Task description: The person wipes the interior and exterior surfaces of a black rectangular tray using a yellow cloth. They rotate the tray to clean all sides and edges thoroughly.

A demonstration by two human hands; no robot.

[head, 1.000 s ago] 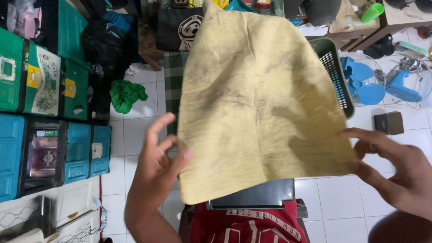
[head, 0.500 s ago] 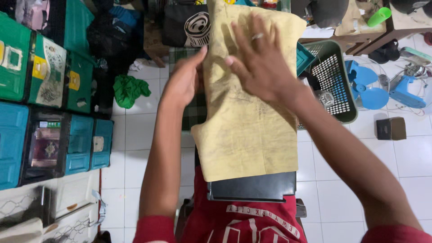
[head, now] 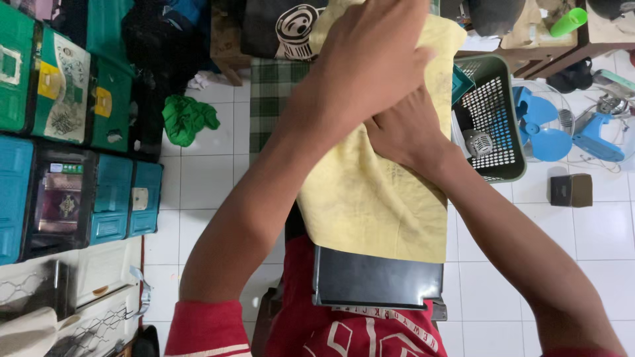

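Both hands lie flat, gripping nothing: the left hand (head: 367,63) crosses over the right hand (head: 403,132), pressing the yellow cloth (head: 370,205) onto the dark board (head: 377,281). Smoothing appears underway; the near right corner seemingly needs flattening.

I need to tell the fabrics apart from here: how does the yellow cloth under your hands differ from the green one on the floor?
The yellow cloth lies spread flat over a dark board, pressed by the left hand and right hand. The green cloth sits crumpled in a heap on the white tiled floor, untouched. The yellow cloth looks much larger and shows dark smudges; the green cloth looks plain. Both are soft fabric.
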